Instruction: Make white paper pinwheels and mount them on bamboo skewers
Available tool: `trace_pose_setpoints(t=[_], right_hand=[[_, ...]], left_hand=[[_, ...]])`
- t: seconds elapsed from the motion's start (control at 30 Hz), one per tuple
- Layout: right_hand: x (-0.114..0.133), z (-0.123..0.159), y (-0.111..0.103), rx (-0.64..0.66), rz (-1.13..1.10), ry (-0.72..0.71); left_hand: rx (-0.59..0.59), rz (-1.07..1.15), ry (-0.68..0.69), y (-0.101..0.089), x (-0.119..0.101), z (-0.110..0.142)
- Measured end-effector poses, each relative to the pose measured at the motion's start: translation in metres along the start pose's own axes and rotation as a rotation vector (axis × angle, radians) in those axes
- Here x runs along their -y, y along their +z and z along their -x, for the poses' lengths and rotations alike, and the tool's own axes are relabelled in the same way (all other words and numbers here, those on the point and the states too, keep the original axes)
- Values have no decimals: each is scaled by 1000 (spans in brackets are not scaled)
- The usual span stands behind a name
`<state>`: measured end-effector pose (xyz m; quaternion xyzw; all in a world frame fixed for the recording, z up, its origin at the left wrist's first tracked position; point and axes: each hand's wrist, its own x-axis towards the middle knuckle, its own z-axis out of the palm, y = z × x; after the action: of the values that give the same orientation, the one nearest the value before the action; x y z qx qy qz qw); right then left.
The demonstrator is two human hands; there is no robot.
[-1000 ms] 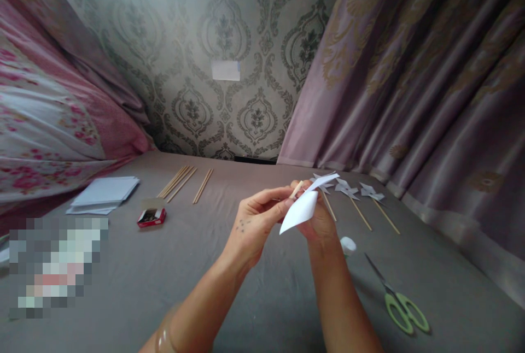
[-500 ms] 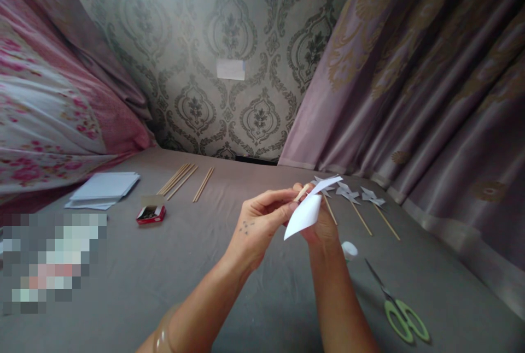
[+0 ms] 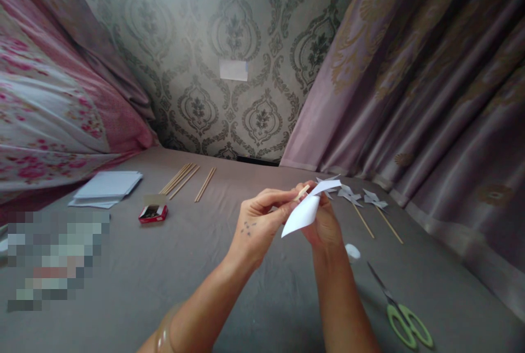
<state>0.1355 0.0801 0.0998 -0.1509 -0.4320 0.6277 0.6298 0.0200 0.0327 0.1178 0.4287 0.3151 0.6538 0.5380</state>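
One shaft, that of the leftmost lying paper pinwheel (image 3: 321, 180), had become hidden behind the right hand (image 3: 327, 226) since the earlier frame. Beyond and left of the green-handled scissors (image 3: 394, 304), the left hand (image 3: 257, 221) pinched a wooden stick (image 3: 303, 193) between thumb and fingers, its pale end showing. Curled white paper (image 3: 301, 216) sat just beside that pinch, on the scissors' side; the right fingers were largely covered, so I couldn't tell their grip.
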Motion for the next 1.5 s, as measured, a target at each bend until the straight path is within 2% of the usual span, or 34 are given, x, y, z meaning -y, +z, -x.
trace_pose_setpoints(t=[0.27,0.77,1.5], right_hand=[[0,1,-3,5,65,-51],[-2,1,-6,-9,28,-51],[-3,1,-6,-12,64,-55]], left_hand=[[-32,-19,24,2,1,1],[-12,-64,-5,2,2,2],[-69,-90,13,5,0,2]])
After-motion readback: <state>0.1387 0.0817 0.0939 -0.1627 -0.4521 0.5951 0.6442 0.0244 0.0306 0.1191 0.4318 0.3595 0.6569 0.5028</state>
